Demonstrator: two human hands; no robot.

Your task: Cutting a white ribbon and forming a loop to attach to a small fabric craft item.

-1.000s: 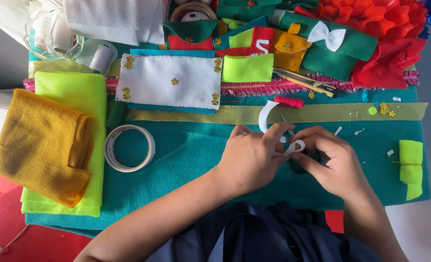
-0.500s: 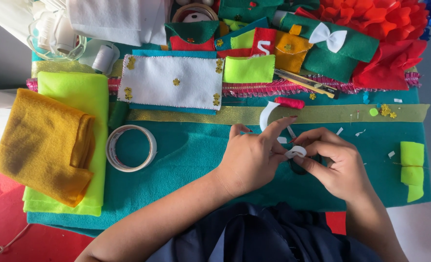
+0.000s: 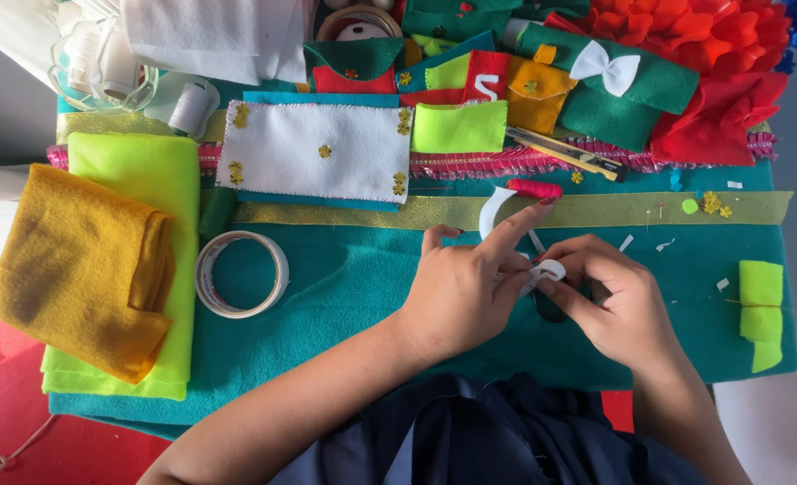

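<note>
Both of my hands meet over a teal felt sheet (image 3: 344,278). My left hand (image 3: 466,287) pinches a small white felt piece (image 3: 546,269), its index finger stretched toward a curved white felt strip (image 3: 493,208). My right hand (image 3: 609,301) grips the same white piece from the other side, with something dark partly hidden under its fingers. A small red thread spool (image 3: 533,189) lies just beyond my fingertips on an olive ribbon band (image 3: 650,208).
A tape roll (image 3: 241,274) lies left of my hands, beside folded mustard felt (image 3: 79,269) on lime felt (image 3: 147,171). Beyond are a white felt rectangle with gold sequins (image 3: 317,153), a lime square (image 3: 459,127), felt pouches, a white bow (image 3: 605,65) and red paper flowers (image 3: 713,54).
My left index finger has stretched out toward the curved white strip. Both hands otherwise stay in place, still working the small white piece.
</note>
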